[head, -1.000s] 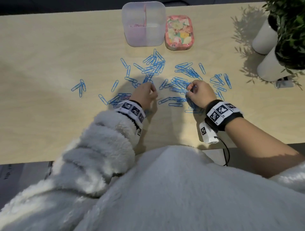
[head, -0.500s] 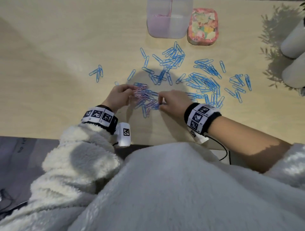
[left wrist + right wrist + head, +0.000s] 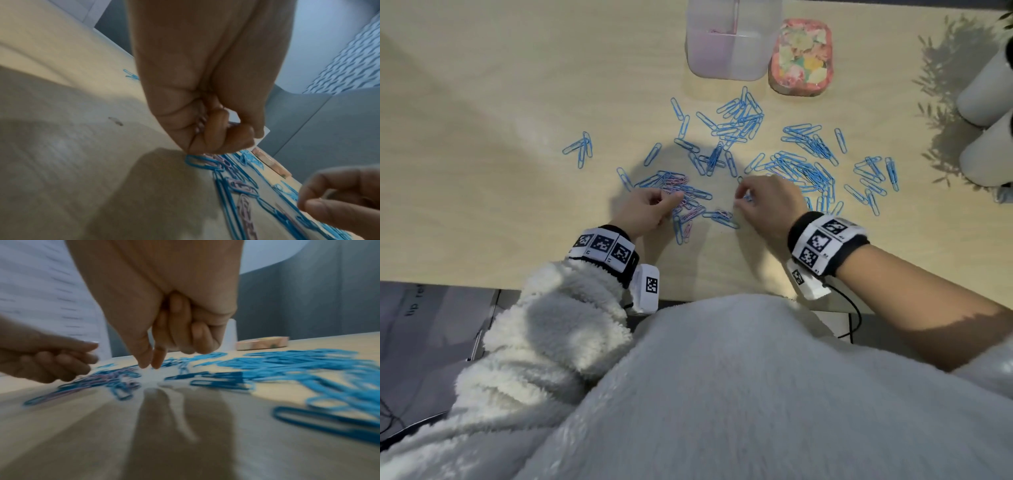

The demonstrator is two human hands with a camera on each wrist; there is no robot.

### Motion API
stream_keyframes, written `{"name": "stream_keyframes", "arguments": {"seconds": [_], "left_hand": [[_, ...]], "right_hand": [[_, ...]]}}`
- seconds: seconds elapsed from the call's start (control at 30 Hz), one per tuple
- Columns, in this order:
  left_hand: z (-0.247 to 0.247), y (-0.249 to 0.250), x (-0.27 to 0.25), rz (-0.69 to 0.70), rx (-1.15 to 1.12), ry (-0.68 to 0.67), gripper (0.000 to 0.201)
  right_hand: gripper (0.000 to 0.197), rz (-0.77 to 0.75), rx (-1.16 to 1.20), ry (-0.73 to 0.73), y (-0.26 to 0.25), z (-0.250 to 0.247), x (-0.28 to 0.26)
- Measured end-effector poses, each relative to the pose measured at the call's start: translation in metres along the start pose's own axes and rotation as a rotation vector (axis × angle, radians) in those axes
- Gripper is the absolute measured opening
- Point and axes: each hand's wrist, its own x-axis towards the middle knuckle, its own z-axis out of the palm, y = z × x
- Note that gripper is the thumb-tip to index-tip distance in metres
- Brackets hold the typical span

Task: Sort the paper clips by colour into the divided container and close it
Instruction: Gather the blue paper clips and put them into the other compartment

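A mixed heap of blue and pink paper clips lies between my hands near the table's front edge. My left hand is curled at the heap's left side; in the left wrist view its fingers hold pink clips against the palm. My right hand hovers at the heap's right side, thumb and index finger pinching a small clip of unclear colour. Blue clips lie scattered beyond. The translucent divided container stands at the back with pink clips in its left half.
The floral lid lies right of the container. Two white pots stand at the far right edge. A small group of blue clips lies apart on the left. The table's front edge runs just behind my wrists.
A second ago my hands worked apart among the blue clips. They then drew a mixed heap together near the front edge. The right hand has now lifted slightly right of it.
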Motion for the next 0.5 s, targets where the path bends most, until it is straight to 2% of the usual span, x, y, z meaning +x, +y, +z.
{"name": "stream_keyframes", "arguments": {"seconds": [0.1,0.23,0.33,0.43,0.5], "left_hand": [[0.003,-0.002,-0.001,0.024,0.087,-0.032,0.039],[0.005,-0.001,-0.004,0.02,0.101,-0.059,0.022],[0.005,0.006,-0.012,0.049,0.197,-0.072,0.021],[0.009,0.008,-0.019,0.082,0.3,-0.038,0.015],[0.012,0.006,-0.023,0.085,0.451,-0.008,0.016]], "right_hand": [[0.019,-0.056,-0.053,-0.099,-0.017,0.013,0.003],[0.013,0.002,0.149,-0.265,-0.012,0.011,0.015],[0.009,0.042,0.22,-0.173,0.002,0.005,0.017],[0.018,0.066,0.212,-0.052,0.007,-0.004,0.018],[0.03,0.089,0.365,-0.125,-0.001,-0.011,0.019]]}}
